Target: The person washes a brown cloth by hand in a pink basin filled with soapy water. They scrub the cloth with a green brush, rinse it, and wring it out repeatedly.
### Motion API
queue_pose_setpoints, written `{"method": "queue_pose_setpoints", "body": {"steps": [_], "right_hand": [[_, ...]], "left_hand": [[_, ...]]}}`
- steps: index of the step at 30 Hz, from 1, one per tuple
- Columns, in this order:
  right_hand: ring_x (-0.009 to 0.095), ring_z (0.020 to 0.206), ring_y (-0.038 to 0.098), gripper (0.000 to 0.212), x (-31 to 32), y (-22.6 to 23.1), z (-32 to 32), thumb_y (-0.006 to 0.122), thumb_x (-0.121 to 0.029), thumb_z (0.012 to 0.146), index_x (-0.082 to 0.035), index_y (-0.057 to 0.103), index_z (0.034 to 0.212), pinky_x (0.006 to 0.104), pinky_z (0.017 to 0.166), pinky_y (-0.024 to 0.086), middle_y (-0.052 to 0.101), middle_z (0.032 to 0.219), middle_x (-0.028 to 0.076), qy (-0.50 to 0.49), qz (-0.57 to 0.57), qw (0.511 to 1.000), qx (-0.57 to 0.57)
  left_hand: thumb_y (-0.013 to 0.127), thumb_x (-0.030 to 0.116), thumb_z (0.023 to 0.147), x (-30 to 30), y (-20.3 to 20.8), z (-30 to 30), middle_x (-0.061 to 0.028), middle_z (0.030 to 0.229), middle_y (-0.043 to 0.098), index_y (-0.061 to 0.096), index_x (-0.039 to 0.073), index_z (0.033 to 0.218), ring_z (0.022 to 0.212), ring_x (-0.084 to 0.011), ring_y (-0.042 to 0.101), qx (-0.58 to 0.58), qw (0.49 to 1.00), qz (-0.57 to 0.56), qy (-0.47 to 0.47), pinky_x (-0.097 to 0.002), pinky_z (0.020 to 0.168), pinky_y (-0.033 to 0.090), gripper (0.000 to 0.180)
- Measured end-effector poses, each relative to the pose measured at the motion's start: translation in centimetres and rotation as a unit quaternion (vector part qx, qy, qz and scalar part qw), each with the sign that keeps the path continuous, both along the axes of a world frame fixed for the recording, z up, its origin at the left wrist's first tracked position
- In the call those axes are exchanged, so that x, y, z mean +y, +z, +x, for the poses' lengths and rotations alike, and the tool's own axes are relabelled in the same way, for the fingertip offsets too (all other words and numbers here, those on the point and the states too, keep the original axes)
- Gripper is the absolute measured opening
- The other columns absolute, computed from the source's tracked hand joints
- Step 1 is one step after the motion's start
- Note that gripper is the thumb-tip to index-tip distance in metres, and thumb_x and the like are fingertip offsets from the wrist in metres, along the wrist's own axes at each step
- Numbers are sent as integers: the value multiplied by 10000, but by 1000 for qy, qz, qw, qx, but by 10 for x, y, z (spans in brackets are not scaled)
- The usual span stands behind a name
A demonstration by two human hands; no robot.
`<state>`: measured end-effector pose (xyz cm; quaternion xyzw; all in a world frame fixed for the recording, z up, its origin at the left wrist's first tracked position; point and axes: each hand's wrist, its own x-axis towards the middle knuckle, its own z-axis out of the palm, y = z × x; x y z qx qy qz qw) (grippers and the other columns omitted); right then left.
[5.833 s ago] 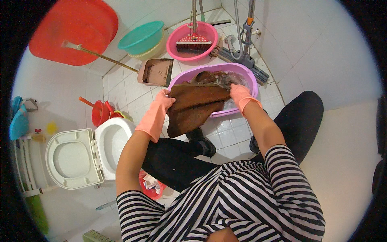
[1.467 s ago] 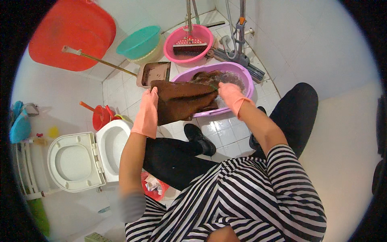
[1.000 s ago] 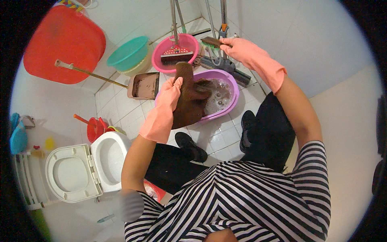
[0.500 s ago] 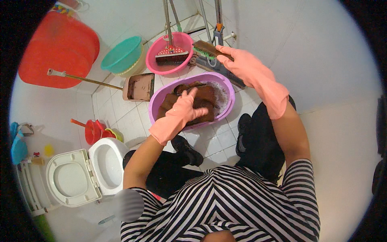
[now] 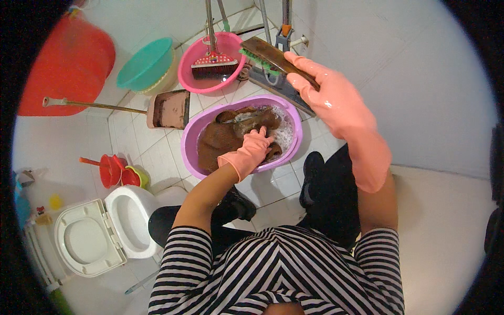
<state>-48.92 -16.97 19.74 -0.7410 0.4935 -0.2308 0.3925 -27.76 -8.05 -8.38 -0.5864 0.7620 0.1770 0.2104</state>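
Observation:
Both my hands wear pink rubber gloves. My right hand (image 5: 328,94) is closed around the handle of a scrub brush (image 5: 273,58) with a brown wooden back and green bristles. It is raised above and to the right of a purple oval basin (image 5: 190,163). Inside the basin, a brown ribbed cloth or mat (image 5: 223,139) lies soaked in foamy water (image 5: 285,128). My left hand (image 5: 251,149) reaches into the basin, its fingers apart and touching the wet brown material. The fingertips are partly lost against it.
Behind the basin stand a pink tub (image 5: 185,79) holding a broom (image 5: 214,63), a teal basin (image 5: 147,63) and a flat grey mop (image 5: 283,92). A dustpan (image 5: 168,110) lies left. Further left are red scoops (image 5: 111,170) and a toilet (image 5: 134,218). A white wall (image 5: 420,89) rises right.
My left hand has moved down and right onto the brown material. My right hand has shifted slightly right and lower, still holding the brush, which now shows more of its length.

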Motion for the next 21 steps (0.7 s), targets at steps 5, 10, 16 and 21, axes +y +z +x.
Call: {"method": "queue_pose_setpoints", "body": {"steps": [5, 10, 16, 21], "right_hand": [[165, 909, 611, 448, -7, -18, -3, 665, -279, 1024, -156, 626, 1453, 310, 839, 502, 736, 1180, 70, 17, -24, 998, -61], [171, 981, 656, 431, -8, -25, -12, 677, -210, 1019, -131, 633, 1440, 294, 876, 519, 739, 1230, 90, 7, -53, 998, -44], [212, 1019, 694, 451, -6, -22, -3, 669, -315, 1015, -200, 628, 1449, 307, 897, 529, 737, 1248, 114, 25, -10, 1000, 3], [252, 904, 673, 488, -11, -32, -6, 629, -421, 1013, -278, 596, 1478, 352, 850, 526, 744, 1129, 112, 31, -29, 999, 22]], "left_hand": [[654, 209, 917, -13, -100, 4, -112, 1208, 742, 778, 137, 1155, 1092, -327, 704, -38, 999, 4, 16, -467, 897, 568, 278], [630, 148, 950, -14, -96, -4, -102, 1291, 717, 731, 111, 1272, 1229, -292, 665, -59, 986, 123, -98, -467, 1025, 529, 339], [663, 236, 954, -15, -78, -1, -132, 1398, 626, 627, 134, 1385, 1305, -340, 587, -20, 988, 130, -82, -473, 1085, 478, 444], [690, 309, 957, -31, 1, 10, -156, 1487, 550, 541, 154, 1480, 1369, -379, 522, 146, 984, 87, -57, -478, 1136, 435, 565]]}}
